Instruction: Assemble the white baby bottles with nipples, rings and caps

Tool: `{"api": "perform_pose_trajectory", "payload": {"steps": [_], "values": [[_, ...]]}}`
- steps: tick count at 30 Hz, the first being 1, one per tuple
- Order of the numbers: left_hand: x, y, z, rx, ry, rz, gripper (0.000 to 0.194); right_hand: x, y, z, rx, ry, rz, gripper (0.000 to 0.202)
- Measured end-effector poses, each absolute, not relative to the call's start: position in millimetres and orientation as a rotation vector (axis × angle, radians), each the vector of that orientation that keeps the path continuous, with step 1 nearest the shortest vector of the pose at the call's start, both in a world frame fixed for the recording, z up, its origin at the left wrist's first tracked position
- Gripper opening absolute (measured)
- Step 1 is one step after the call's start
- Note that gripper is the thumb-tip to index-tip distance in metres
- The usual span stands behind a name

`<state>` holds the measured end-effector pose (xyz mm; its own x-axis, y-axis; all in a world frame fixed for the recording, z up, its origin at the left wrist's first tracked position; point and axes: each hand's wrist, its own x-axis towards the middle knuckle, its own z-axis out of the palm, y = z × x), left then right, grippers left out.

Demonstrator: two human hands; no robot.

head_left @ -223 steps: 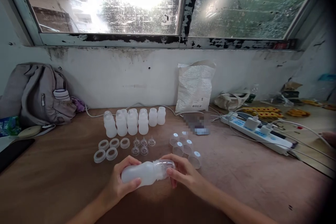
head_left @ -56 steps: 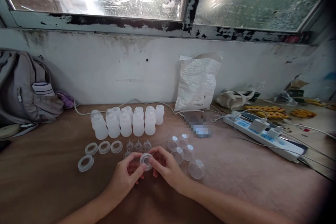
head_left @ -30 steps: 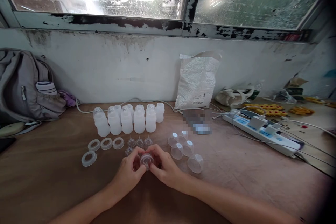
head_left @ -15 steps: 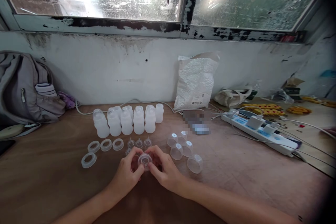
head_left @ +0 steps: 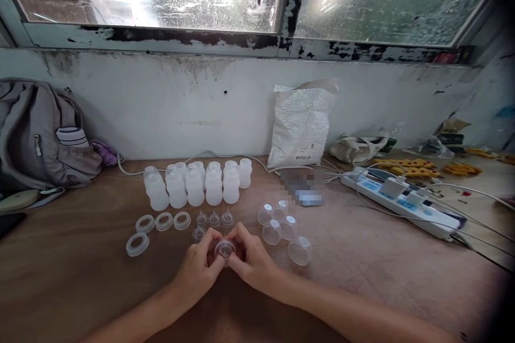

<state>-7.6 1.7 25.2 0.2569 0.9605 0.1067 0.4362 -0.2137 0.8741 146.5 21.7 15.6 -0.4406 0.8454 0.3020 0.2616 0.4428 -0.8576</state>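
the left hand (head_left: pixel 201 262) and right hand (head_left: pixel 254 260) together pinch one clear ring (head_left: pixel 224 247), thumbs and fingers curled closed on its rim, near four visible nipples (head_left: pixel 214 219). four loose rings (head_left: pixel 138 253) lie leftward, five clear caps (head_left: pixel 300 252) rightward; five bottles (head_left: pixel 195 190) form the front row beyond.

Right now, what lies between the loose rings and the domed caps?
In the head view, four clear teats show; nearer the camera, the left hand and right hand hold a clear piece.

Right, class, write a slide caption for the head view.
Left hand and right hand pinch a translucent round part; rings lie to the left, frosted bottles stand beyond.
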Motion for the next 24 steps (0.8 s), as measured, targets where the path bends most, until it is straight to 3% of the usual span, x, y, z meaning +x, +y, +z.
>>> {"api": "perform_pose_trajectory", "payload": {"steps": [5, 9, 16, 24], "values": [[-8.0, 1.1, 24.9, 1.719, 1.215, 0.933, 0.01, 148.2, 20.1, 26.0, -0.921, -1.938, 0.973, 0.003], [-7.3, -0.6, 27.1, 1.67, 1.211, 0.933, 0.022, 147.5, 21.2, 27.7, -0.971, -1.912, 0.97, 0.011], [-7.6, 0.0, 27.4, 1.664, 1.218, 0.886, 0.025, 147.0, 20.6, 23.8, -0.982, -1.942, 0.961, 0.015], [-7.9, 1.8, 23.0, 1.648, 1.241, 0.914, 0.022, 148.5, 20.8, 24.9, -0.948, -1.959, 0.93, 0.005]]}}
